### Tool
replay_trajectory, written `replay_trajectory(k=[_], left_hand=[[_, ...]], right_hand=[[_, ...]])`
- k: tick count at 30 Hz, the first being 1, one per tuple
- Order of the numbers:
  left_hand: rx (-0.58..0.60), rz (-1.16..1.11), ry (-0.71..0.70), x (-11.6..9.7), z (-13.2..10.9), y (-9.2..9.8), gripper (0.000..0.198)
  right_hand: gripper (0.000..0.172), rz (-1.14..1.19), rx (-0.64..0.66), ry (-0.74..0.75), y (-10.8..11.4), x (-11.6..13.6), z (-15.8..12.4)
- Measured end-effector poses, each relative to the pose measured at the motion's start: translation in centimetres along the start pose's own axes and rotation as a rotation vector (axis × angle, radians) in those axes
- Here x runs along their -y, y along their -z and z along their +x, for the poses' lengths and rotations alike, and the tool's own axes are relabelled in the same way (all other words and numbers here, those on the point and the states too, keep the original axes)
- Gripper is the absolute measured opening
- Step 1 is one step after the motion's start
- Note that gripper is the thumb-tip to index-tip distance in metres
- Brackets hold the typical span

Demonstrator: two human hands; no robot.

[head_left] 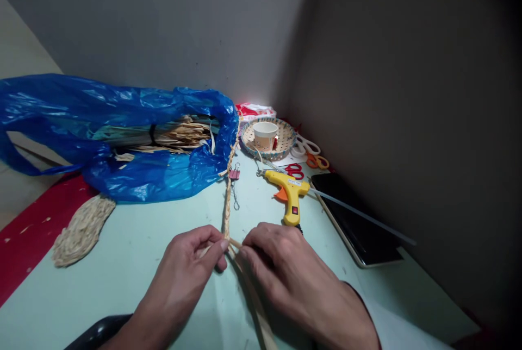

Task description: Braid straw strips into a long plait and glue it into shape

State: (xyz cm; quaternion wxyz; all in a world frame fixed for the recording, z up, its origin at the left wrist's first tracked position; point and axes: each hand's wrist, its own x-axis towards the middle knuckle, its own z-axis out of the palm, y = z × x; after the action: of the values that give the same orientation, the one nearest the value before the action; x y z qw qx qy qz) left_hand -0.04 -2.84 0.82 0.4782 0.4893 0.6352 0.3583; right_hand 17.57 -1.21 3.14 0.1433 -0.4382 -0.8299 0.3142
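Note:
A thin braid of pale dried plant strips (pixel 227 208) runs away from me up the middle of the table. At its near end, my left hand (pixel 196 255) pinches the braid between thumb and forefinger. My right hand (pixel 281 263) is closed on one strand that angles off to the right from the braid's end. Another loose strip (pixel 255 298) trails down between the hands toward me. Farther up, a pink binder clip (pixel 234 174) sits against the braid, with a small metal chain or hook below it.
A blue plastic bag (pixel 147 181) with bundled dried strips (pixel 183 135) lies at the back left, near a woven oval pad (pixel 84 230). Rightward are a yellow glue gun (pixel 292 192), scissors (pixel 318 161), a tablet (pixel 359 225) and a basket (pixel 287 146) holding a paper cup (pixel 265 138).

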Motion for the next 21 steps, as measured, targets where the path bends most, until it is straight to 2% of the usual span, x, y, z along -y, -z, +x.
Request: replay_trajectory(k=[4, 7, 8, 9, 11, 14, 15, 16, 18, 19, 21], left_hand=[[0.005, -0.153, 0.077, 0.1, -0.1, -0.6, 0.025], [0.038, -0.270, 0.127, 0.5, -0.3, -0.9, 0.029], [0.053, -0.321, 0.142, 0.7, -0.4, -0.9, 0.029], [0.059, -0.366, 0.154, 0.8, -0.5, -0.9, 0.029], [0.064, -0.415, 0.169, 1.0, -0.7, -0.8, 0.028], [0.060, -0.446, 0.167, 0.9, -0.9, -0.7, 0.025], [0.071, -0.466, 0.177, 0.8, -0.9, -0.6, 0.025], [0.081, -0.478, 0.187, 0.8, -0.9, -0.6, 0.025], [0.098, -0.436, 0.179, 0.8, -0.7, -0.3, 0.025], [0.095, -0.380, 0.158, 0.9, -0.6, -0.2, 0.024], [0.067, -0.219, 0.094, 1.0, -0.4, 0.1, 0.023]], right_hand=[[0.021, -0.150, 0.102, 0.083, -1.8, 0.6, -0.6], [0.049, -0.332, 0.174, 0.181, -3.0, 0.5, -0.7], [0.049, -0.356, 0.168, 0.226, -3.1, 0.4, -0.7], [0.041, -0.343, 0.149, 0.272, -3.0, 0.4, -0.6], [0.021, -0.223, 0.043, 0.309, -2.4, 0.2, -0.5], [0.021, 0.072, -0.185, 0.163, -1.4, -0.2, 0.1], [0.022, 0.186, -0.178, 0.112, -1.2, -0.3, 0.3], [0.028, 0.308, -0.119, 0.066, -1.1, -0.5, 0.6], [0.038, 0.526, 0.060, 0.013, -1.2, -1.0, 1.2], [0.036, 0.596, 0.117, -0.005, -1.2, -1.1, 1.4], [0.026, 0.632, 0.110, -0.051, -1.4, -1.4, 1.9]])
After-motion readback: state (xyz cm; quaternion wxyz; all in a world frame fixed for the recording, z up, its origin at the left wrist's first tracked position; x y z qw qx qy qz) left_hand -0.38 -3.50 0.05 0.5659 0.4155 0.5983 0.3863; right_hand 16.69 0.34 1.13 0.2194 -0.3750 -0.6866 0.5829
